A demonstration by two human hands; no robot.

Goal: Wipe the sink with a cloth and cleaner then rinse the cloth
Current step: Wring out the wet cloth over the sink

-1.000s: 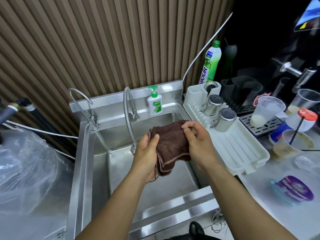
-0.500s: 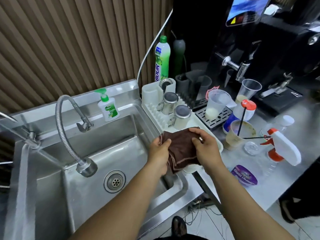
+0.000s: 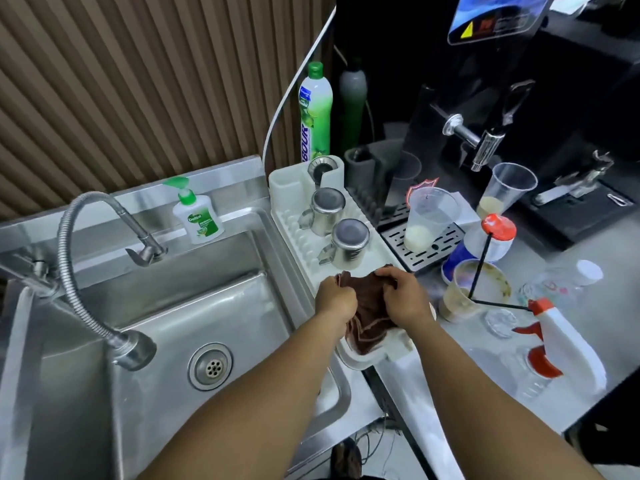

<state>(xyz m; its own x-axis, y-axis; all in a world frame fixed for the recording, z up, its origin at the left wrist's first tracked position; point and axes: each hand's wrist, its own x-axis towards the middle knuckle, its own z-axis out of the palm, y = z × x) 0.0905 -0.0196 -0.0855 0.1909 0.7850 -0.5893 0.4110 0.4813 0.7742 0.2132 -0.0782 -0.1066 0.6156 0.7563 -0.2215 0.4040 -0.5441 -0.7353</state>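
A brown cloth [image 3: 367, 317] is bunched between both hands over the near end of the white dish rack [image 3: 298, 233]. My left hand [image 3: 334, 299] grips its left edge, and my right hand [image 3: 403, 297] grips its right side with curled fingers. The steel sink [image 3: 173, 306] lies to the left, its drain [image 3: 210, 367] bare, with a flexible faucet hose [image 3: 86, 292] hanging over the basin. A white spray bottle with a red trigger [image 3: 568, 344] lies on the counter at the right.
A green-capped soap dispenser [image 3: 197, 216] stands on the sink's back ledge. Two steel mugs [image 3: 343, 240] sit in the rack. Behind are a green dish-soap bottle [image 3: 315, 112], plastic cups [image 3: 429, 216] and a black drinks machine [image 3: 519, 98]. A used cup with a straw [image 3: 474, 292] stands near my right hand.
Both hands carried the cloth from above the sink basin rightward to the near end of the dish rack. The view turned right, showing the spray bottle and counter.
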